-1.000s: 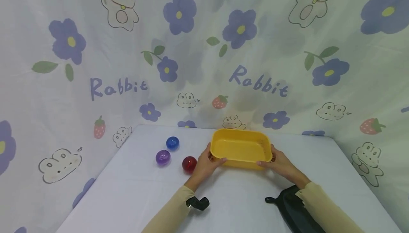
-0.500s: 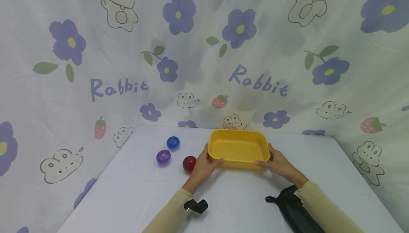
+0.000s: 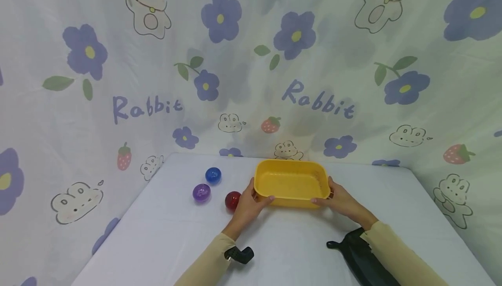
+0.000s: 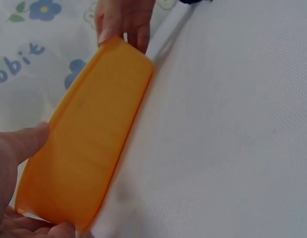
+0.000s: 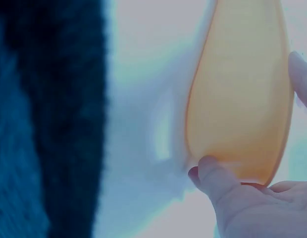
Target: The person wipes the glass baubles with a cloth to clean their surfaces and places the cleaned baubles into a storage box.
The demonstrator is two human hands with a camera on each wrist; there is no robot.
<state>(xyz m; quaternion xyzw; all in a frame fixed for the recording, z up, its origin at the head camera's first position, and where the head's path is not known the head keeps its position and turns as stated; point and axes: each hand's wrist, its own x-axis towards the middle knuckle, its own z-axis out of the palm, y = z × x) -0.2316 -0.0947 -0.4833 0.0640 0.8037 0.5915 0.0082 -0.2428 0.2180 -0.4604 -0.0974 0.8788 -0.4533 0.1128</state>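
A yellow rectangular plastic tub (image 3: pixel 292 201) stands at the back middle of the white table, its inside bare. My left hand (image 3: pixel 247 207) grips its left end, thumb on the near side just under the rim. At the opposite end my right hand (image 3: pixel 347 201) holds it the same way. The left wrist view shows the tub's long near wall (image 4: pixel 94 129) tilted across the picture, both hands on its ends. In the right wrist view, fingers (image 5: pixel 220 183) press on the tub's end. A red ball (image 3: pixel 232 200) sits right beside my left hand, partly hidden by it.
Left of the tub lie a purple ball (image 3: pixel 201 193) and a blue ball (image 3: pixel 213 175). A black pan-like tray with a short handle (image 3: pixel 354 251) lies at the front right, partly under my right sleeve. A printed curtain (image 3: pixel 251 59) hangs behind the table (image 3: pixel 168 242).
The tub has shifted slightly to the left, with both hands keeping their grip. The balls and the black tray stay where they were.
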